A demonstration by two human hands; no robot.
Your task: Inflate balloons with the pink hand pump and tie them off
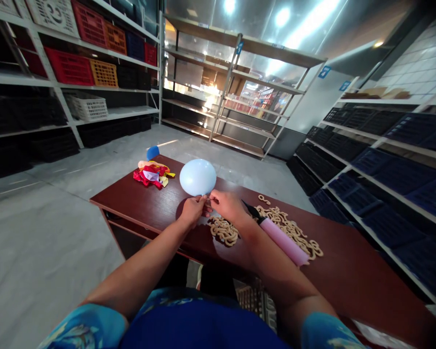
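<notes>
An inflated light blue balloon (198,177) stands above the brown table, its neck end toward me. My left hand (194,209) is closed on the balloon's neck. Close against it, my right hand (225,203) has its fingers pinched together at the same spot; what they grip is too small to make out. Under and beside my right arm lie beige, twisted rope-like loops (223,231) in a pile. A pink cylinder with a black end, which looks like a hand pump (283,241), rests on more of these loops.
A heap of limp, colourful balloons (152,174) lies at the table's (123,198) far left. One loose beige loop (264,199) sits near the back edge. A blue chair back (153,152) shows behind the table. Shelves with crates (69,67) line the room.
</notes>
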